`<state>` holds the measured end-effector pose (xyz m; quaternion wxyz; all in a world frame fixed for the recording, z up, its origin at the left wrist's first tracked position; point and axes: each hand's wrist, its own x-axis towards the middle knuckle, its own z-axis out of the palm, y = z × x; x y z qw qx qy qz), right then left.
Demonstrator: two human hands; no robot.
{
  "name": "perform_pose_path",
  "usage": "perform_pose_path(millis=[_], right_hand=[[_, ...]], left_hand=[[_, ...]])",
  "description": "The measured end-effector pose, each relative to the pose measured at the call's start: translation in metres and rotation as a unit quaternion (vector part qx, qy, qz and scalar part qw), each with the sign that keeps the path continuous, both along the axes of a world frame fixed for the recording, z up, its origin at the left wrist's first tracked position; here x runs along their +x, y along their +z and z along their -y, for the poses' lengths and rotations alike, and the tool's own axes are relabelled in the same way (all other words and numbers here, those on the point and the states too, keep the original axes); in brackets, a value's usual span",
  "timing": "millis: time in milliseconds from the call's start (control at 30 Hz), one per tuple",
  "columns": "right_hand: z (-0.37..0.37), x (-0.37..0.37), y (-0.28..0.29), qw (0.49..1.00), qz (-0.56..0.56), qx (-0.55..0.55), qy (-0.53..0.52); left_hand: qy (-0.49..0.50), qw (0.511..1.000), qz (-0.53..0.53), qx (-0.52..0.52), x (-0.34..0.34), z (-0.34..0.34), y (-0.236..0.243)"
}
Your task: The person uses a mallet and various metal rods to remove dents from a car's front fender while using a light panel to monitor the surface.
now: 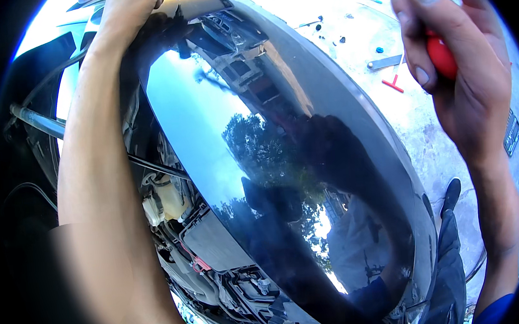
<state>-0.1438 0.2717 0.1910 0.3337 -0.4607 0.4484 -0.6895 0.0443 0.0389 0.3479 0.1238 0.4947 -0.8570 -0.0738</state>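
My left hand (131, 10) is at the top edge of a glossy dark car hood (353, 138), its fingers curled beside a small dark fitting; what they hold is too small to make out. My forearm runs down across the left. My right hand (465, 72) is raised at the upper right, closed on a red-handled tool (442, 56) whose far end is cut off. Under the hood shows the engine bay (217, 242), with a dark rod and pale reservoir. The hood reflects sky, trees and my body.
On the pale ground at right lie a red T-shaped tool (392, 85), a flat grey bar (384, 63), small dark bits and a license plate (512, 131). My dark-shoed foot (450, 195) shows beside the car. A grey tube (37, 119) crosses the left.
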Motion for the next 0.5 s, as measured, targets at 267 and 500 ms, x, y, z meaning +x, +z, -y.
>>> perform_pose_path(millis=[267,500], right_hand=[[0.006,-0.021,-0.026,0.996,0.019,0.025,0.081],[0.013,-0.004,-0.026,1.0,-0.016,0.019,0.002]], left_hand=[[0.008,0.999,-0.005,-0.031,0.008,0.011,0.004],[-0.011,0.999,-0.028,-0.045,0.015,0.024,-0.007]])
